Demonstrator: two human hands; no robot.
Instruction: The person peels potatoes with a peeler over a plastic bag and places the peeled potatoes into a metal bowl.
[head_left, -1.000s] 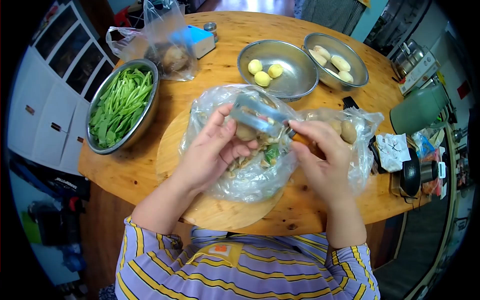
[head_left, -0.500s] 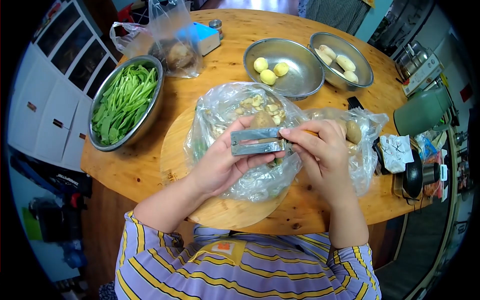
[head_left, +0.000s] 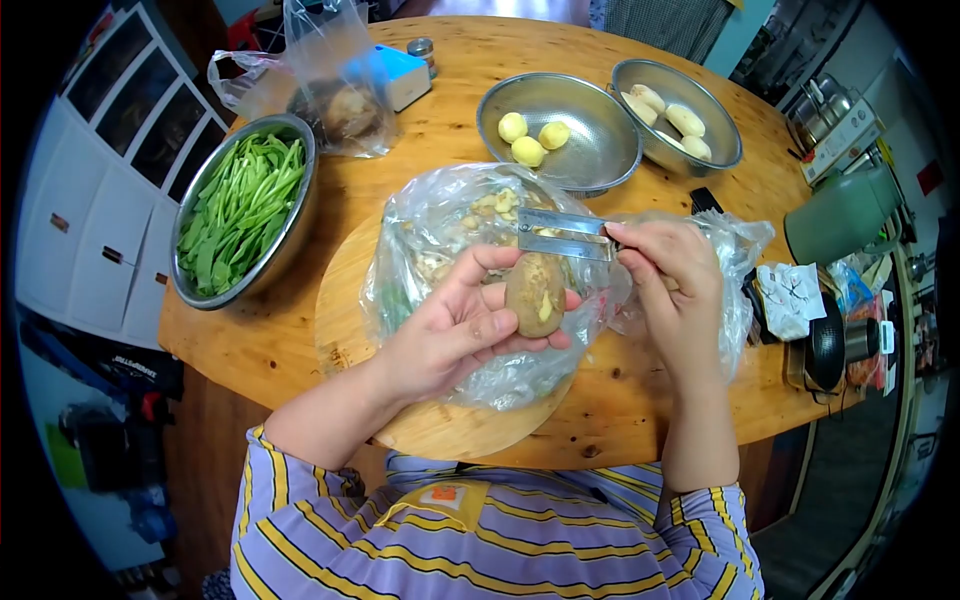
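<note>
A brown potato (head_left: 535, 297) rests in my left hand (head_left: 462, 328), fingers curled behind it and thumb on its near side. Most of its skin is on, with a small pale peeled strip on its face. My right hand (head_left: 668, 275) grips a metal peeler (head_left: 566, 234) by the end of its handle; the blade frame lies across the potato's far end. Whether the blade touches the skin I cannot tell. Beneath both hands spreads a clear plastic bag (head_left: 420, 235) with potato peelings, lying on a round wooden board (head_left: 345, 290).
Left stands a metal bowl of green leafy vegetables (head_left: 245, 210). Behind are a metal colander (head_left: 600, 165) with three peeled potatoes and a second metal bowl (head_left: 735, 135) with several more. Another plastic bag (head_left: 735, 320) lies right. A green pitcher (head_left: 840, 215) stands at the right edge.
My right hand has raised the peeler up and away from my left palm to the potato's far end. The potato now shows upright in my left hand, its pale strip facing me.
</note>
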